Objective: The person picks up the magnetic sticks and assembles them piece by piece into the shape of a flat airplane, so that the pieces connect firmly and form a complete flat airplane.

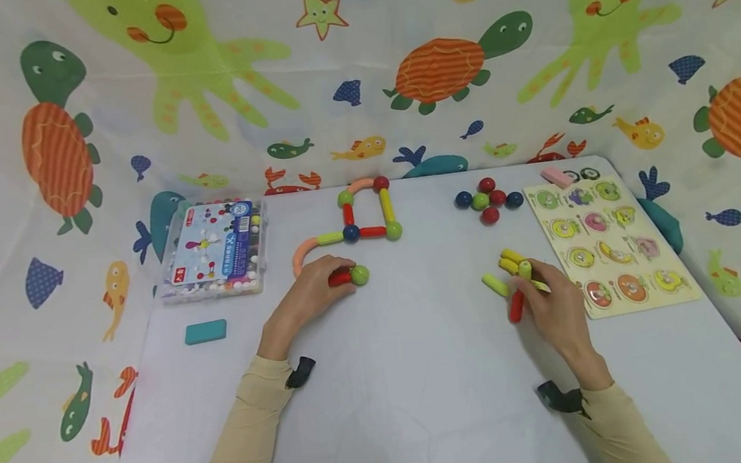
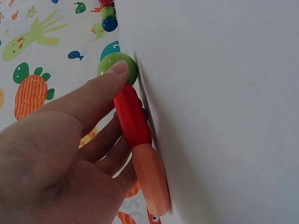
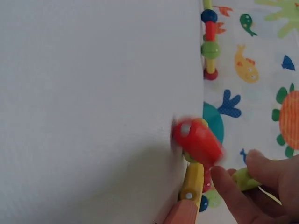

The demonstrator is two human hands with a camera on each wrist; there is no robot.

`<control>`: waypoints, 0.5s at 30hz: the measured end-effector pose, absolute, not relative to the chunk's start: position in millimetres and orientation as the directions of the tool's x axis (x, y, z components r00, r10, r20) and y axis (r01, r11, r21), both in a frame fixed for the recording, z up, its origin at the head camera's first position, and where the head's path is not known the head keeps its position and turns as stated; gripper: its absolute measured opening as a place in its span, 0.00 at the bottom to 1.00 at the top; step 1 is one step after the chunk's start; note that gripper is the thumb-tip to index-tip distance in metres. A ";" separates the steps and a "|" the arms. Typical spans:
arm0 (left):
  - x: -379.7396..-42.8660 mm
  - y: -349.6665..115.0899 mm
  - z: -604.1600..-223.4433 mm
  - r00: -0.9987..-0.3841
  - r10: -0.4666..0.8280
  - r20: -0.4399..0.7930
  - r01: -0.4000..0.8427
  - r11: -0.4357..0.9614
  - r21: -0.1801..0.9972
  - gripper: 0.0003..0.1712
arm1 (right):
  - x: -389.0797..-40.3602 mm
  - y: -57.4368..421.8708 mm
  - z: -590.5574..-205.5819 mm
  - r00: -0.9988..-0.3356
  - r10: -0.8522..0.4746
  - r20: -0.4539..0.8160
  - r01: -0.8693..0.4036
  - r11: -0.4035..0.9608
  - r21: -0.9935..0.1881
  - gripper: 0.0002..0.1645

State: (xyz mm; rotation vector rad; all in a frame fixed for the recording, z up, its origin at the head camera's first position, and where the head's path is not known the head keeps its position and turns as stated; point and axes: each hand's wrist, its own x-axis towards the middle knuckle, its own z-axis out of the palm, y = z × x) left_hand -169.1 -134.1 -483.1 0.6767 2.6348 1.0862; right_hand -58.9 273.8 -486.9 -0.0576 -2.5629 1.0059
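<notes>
Thumb and fingers of my left hand [image 1: 310, 292] hold a red rod [image 2: 133, 114] with a green ball [image 2: 117, 67] on its end; the thumb tip lies on the ball. An orange curved rod [image 2: 152, 179] meets the red rod's other end. In the head view it leads to a loop of rods and balls, including a dark blue ball [image 1: 351, 233]. My right hand [image 1: 554, 311] pinches a light green rod [image 3: 244, 179] between thumb and fingers. Beside its fingertips is a red rod [image 3: 198, 142], blurred. Yellow rods [image 1: 510, 260] and another green rod [image 1: 495, 284] lie close by.
A clear box of pieces [image 1: 213, 251] stands at the left, with a teal block [image 1: 206, 332] in front. Several balls [image 1: 488, 200] cluster at the back right. A picture board [image 1: 610, 247] lies at the right under a pink block [image 1: 557, 177]. A printed cloth hangs behind.
</notes>
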 end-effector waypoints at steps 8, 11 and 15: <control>-169.2 -134.0 -483.6 -0.872 0.490 -0.025 0.330 0.624 0.709 0.26 | -69.9 266.7 -475.8 -0.925 0.215 0.314 -0.057 0.737 -0.674 0.22; -169.3 -134.9 -483.8 -0.871 0.491 -0.018 0.336 0.621 0.708 0.26 | -79.4 252.0 -465.0 -0.926 0.199 0.320 -0.093 0.702 -0.707 0.21; -169.2 -134.6 -484.7 -0.866 0.500 -0.008 0.347 0.612 0.711 0.26 | -91.7 223.8 -448.6 -0.930 0.151 0.336 -0.169 0.636 -0.753 0.21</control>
